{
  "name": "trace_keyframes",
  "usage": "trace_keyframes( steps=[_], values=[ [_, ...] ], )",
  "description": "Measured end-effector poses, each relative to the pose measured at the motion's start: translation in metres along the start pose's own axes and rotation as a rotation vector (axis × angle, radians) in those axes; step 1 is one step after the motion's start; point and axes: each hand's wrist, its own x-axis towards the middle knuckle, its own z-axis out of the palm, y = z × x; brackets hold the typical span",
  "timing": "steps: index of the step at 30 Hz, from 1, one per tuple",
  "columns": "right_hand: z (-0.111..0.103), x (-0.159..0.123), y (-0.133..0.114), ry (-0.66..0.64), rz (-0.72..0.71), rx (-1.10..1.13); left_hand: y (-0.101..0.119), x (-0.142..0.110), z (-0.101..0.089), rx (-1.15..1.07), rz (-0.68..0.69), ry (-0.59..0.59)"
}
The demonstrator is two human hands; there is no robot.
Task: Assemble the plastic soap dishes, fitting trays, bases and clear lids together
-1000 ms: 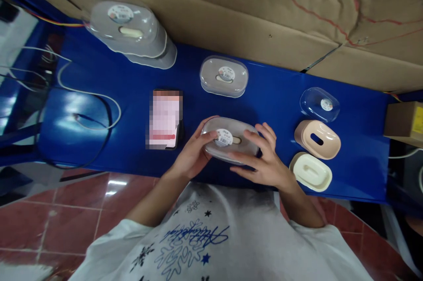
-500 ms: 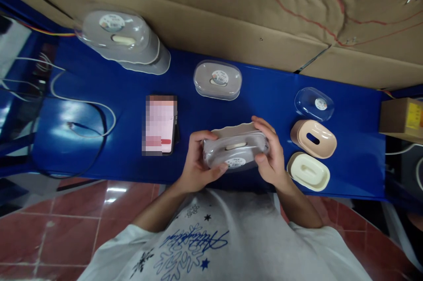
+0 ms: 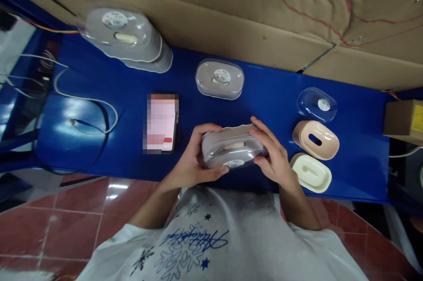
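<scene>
Close to my body, I hold a grey oval plastic box (image 3: 220, 142) with a clear lid. A cream strip and a round label show through the lid, which is tilted toward me. My left hand (image 3: 194, 157) grips the left end, with the thumb along the near edge and fingers at the far side. My right hand (image 3: 274, 153) is closed about the right end, its fingers over the far corner and its thumb at the near side. The underside of the box is hidden.
A similar lidded box (image 3: 220, 79) lies ahead, and stacked boxes (image 3: 125, 36) stand back left. On the right are a loose clear lid (image 3: 317, 105), a peach shell with an oval hole (image 3: 325, 140) and a cream tray (image 3: 312, 173). A phone (image 3: 161, 122) and cables (image 3: 89, 100) lie left.
My right fingers have slid inward over the far right corner of the box. My left fingers have shifted slightly along its far edge. The view has moved a little.
</scene>
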Motion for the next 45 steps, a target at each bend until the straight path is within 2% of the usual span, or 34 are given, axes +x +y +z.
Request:
trace_keyframes(
  steps=[3,7,11,17,22,25,29,32,35,40,45],
  values=[
    [0.013,0.002,-0.006,0.125,0.033,0.052,0.002,-0.002,0.0,0.044,-0.005,0.015],
    [0.031,0.005,-0.021,0.382,0.166,0.119,-0.001,-0.004,0.01,0.119,0.128,0.045],
    [0.03,0.007,-0.025,0.517,0.265,0.066,-0.013,-0.01,0.025,0.132,0.187,0.069],
    [0.021,0.006,-0.018,0.48,0.206,-0.062,-0.018,-0.008,0.035,0.185,0.182,0.077],
    [0.024,0.004,-0.017,0.48,0.226,-0.04,-0.017,-0.009,0.04,0.274,0.258,0.133],
    [0.026,0.003,-0.015,0.493,0.24,-0.029,-0.022,-0.012,0.044,0.275,0.258,0.183],
    [0.025,0.003,-0.014,0.51,0.306,0.025,-0.027,-0.013,0.048,0.179,0.195,0.223],
    [0.023,0.005,-0.014,0.453,0.207,0.056,-0.024,-0.011,0.049,0.078,0.121,0.191],
    [0.021,0.008,-0.015,0.401,0.12,-0.014,-0.019,-0.008,0.047,-0.023,0.069,0.12],
    [0.023,0.013,-0.014,0.479,0.156,-0.029,-0.019,-0.007,0.045,-0.128,0.003,0.113],
    [0.022,0.015,-0.011,0.48,0.132,-0.009,-0.021,-0.004,0.046,-0.218,-0.044,0.11]
  ],
)
